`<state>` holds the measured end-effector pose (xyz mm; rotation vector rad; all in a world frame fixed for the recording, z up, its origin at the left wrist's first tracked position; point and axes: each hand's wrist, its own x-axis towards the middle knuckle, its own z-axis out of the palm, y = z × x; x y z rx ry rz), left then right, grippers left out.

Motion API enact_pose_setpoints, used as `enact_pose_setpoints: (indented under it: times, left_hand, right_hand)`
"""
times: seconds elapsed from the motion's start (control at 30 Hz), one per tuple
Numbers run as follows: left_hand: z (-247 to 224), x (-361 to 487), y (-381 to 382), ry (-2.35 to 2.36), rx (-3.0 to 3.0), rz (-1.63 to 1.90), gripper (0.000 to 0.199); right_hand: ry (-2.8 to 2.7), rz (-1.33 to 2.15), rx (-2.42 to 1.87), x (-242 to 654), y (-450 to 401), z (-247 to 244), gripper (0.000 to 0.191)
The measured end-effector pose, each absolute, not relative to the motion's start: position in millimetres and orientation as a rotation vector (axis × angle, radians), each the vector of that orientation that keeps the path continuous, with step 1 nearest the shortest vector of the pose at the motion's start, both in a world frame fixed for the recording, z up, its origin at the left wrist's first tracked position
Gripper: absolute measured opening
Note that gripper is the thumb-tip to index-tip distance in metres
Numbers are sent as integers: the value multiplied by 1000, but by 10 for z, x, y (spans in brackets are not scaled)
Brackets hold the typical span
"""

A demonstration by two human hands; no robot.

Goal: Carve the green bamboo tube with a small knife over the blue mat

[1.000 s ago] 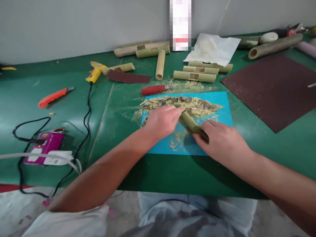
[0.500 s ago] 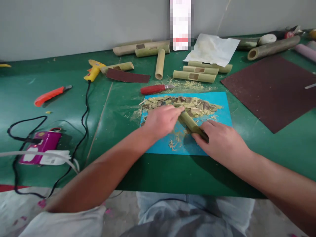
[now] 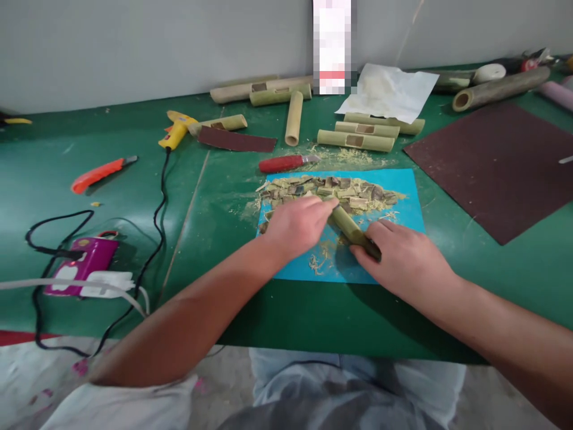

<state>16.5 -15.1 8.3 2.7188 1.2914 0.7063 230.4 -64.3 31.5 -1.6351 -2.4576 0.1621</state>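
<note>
A green bamboo tube (image 3: 348,226) slants over the blue sheet (image 3: 286,272), held between my two hands. My left hand (image 3: 301,224) is closed around its far upper end, and a small dark edge shows at the fingertips. Around the nearer lower end wraps my right hand (image 3: 400,248), its thumb underneath. The tube looks darker beside that thumb; I cannot tell whether this is shadow or something wrapped there. Bamboo chips and shavings (image 3: 353,194) lie in a heap just beyond the tube. A red-handled knife (image 3: 282,163) rests behind the sheet.
Several cut bamboo tubes (image 3: 356,141) lie at the back of the green table (image 3: 242,322), near a white paper (image 3: 389,89). Dark brown sandpaper (image 3: 496,173) is at right. Leftward are a yellow glue gun (image 3: 176,131), an orange cutter (image 3: 98,175) and a purple power strip (image 3: 85,263) with cords.
The whole view has shifted slightly, so things appear a little further right. Both hands keep their hold on the bamboo tube, with almost no change in its position between them.
</note>
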Motion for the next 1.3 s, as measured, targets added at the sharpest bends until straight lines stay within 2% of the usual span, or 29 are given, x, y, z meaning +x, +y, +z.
enact_pose_setpoints:
  times: [0.17,0.3,0.43,0.57,0.7,0.83,1.07,1.3]
  left_hand:
    - [82,199,-200,1166,2752,631,39]
    - [101,206,-212,1266,2719,682,39]
    - [109,212,-259,1087,2771,590,40]
    - [98,198,-264,1250,2715,711,38]
    - [87,175,-210,1060,2753,638,37]
    - [69,99,-54,1291,2633,743,34]
    - [66,95,-26,1321,2575,752,35]
    - [120,311,-347,1016,2753,529,40]
  right_hand:
    - [-2461,155,-1626,2308,-643,313,21]
    - [-2454,133,-1622,2313,-643,313,21]
    - [-2473,136,-1608,2313,-642,309,20]
    - [-2461,134,-1618,2317,-642,302,22]
    - [-2474,136,-1602,2320,-639,300,23]
    - [-2463,104,-1644,2313,-650,323,24]
    - [-2532,0,-1574,2327,-695,353,20]
    - [-2521,138,-1657,2310,-656,346,19]
